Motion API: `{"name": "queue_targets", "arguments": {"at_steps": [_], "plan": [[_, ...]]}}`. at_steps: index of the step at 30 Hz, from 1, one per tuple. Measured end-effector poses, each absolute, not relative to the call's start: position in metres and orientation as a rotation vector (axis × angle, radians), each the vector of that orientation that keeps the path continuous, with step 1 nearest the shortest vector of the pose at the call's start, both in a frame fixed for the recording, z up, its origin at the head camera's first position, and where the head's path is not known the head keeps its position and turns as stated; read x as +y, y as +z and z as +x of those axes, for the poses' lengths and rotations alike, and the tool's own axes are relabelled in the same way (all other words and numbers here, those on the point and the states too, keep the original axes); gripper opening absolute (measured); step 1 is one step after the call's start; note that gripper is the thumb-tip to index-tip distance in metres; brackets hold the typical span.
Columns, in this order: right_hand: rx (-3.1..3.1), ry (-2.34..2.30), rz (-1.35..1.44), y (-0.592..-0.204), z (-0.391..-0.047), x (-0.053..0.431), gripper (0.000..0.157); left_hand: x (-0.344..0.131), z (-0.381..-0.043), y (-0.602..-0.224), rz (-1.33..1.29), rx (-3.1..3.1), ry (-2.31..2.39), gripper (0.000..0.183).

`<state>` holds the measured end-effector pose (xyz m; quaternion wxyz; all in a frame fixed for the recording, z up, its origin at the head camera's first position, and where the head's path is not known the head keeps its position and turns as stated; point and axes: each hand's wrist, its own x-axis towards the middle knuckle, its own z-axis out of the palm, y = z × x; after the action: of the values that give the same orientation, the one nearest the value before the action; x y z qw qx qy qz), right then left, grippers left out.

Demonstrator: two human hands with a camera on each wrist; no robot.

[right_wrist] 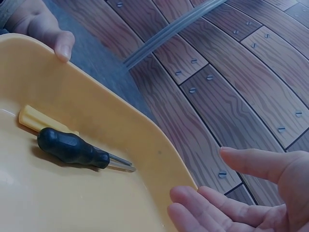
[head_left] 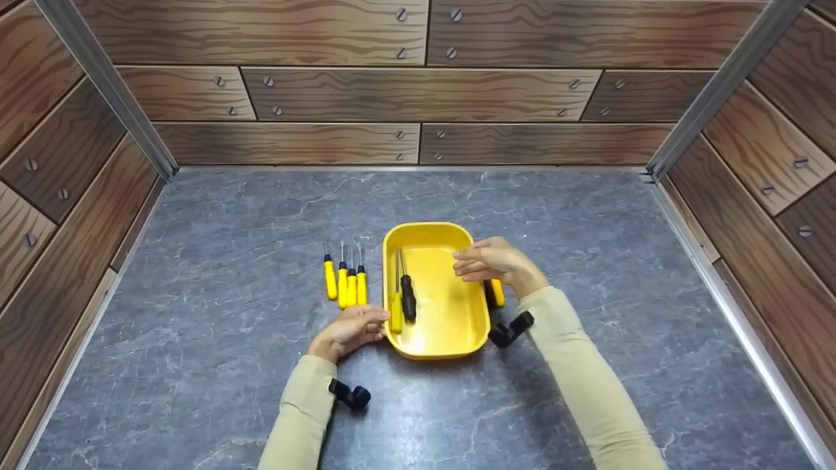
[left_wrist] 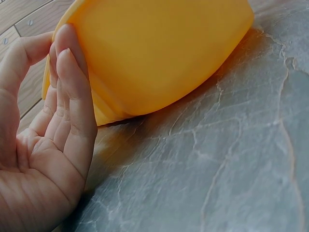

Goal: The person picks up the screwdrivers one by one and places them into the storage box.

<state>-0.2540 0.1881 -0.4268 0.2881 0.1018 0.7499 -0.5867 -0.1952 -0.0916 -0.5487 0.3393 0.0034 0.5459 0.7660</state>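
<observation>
The left hand [head_left: 349,329] gripped a yellow, round-cornered plastic tray [head_left: 450,307]; the right hand [head_left: 493,258], fingers relaxed, hovered above.

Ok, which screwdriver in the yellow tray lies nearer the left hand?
The yellow-handled screwdriver. It lies between the left hand and the black-handled screwdriver, the only other one in the yellow tray.

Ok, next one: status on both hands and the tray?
Left hand pinching rim of yellow tray. Right hand open, empty, above tray's right side. Two screwdrivers inside; no obstruction seen.
</observation>
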Motion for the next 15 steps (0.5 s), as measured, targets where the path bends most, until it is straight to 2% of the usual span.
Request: {"name": "queue_targets", "arguments": {"at_steps": [6, 15], "plan": [[2.000, -1.566, 0.287, -0.425, -0.255, 0.199, 0.051, -0.092, -0.195, -0.549, 0.032, 1.404, 2.005, 0.016], [1.993, -1.592, 0.298, -0.422, -0.255, 0.215, 0.052, -0.091, -0.195, -0.549, 0.017, 1.423, 1.988, 0.010]]}}
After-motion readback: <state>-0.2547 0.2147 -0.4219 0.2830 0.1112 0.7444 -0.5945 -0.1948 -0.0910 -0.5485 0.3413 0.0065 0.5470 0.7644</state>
